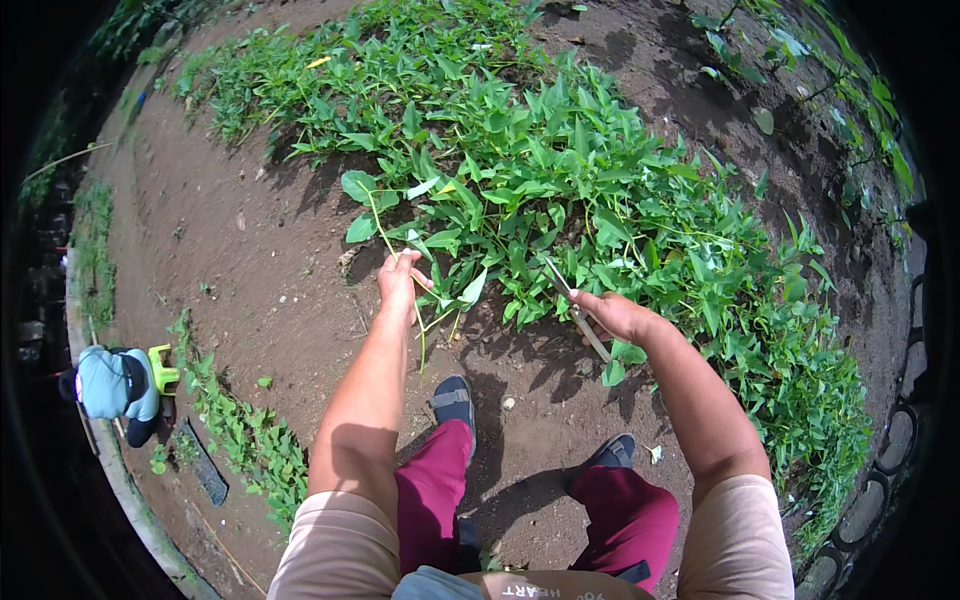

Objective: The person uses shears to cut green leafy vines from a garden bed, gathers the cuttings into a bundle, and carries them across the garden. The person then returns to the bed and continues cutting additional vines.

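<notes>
My left hand (398, 282) is closed round a cut leafy vine stem (377, 214). Rounded green leaves spread from the stem's upper part, and its pale lower end hangs below my fingers. On the right, my right hand (615, 316) grips a knife (557, 277) with a narrow grey blade pointing up and left into the foliage. The handle end sticks out below my hand, beside a few loose-looking leaves (622, 362). Both hands are at the near edge of a dense bed of green leafy vines (560, 150).
Brown soil (240, 270) borders the bed. At far left, a person (115, 383) in light blue is beside a yellow-green stool (163, 370), near a low plant row (235, 425). Old tyres (865, 510) line the right edge. My sandalled feet (453, 405) stand apart.
</notes>
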Demonstrator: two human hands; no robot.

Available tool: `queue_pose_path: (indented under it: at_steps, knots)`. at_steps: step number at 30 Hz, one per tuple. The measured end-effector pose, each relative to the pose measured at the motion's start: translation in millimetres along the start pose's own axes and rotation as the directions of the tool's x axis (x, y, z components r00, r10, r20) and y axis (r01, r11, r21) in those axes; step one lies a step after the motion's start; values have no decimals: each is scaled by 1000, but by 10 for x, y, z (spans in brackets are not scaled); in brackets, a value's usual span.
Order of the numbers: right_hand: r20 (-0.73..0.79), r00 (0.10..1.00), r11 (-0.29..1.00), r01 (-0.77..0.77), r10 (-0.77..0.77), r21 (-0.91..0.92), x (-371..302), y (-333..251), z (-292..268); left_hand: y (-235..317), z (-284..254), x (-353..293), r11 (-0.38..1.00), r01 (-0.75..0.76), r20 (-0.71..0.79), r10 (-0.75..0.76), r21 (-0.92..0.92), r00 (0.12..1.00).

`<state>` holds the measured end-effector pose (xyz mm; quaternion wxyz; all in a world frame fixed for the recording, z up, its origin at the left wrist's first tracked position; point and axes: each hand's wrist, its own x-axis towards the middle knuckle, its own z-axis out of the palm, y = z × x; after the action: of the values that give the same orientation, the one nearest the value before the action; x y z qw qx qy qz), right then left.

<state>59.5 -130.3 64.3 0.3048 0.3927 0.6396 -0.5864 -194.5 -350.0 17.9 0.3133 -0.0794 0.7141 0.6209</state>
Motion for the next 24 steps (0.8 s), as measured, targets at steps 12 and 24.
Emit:
queue_pose_path:
  at_steps: [12, 24]
  knots:
    - [-128, 992, 966, 27, 6, 257, -856, -889, 582, 1249, -1037, -104, 985, 119, 31, -124, 126, 992]
    - [-62, 997, 923, -18, 46, 384, -593, -1738, 1044, 1856, -1237, 440, 971, 200, 100, -214, 133, 972]
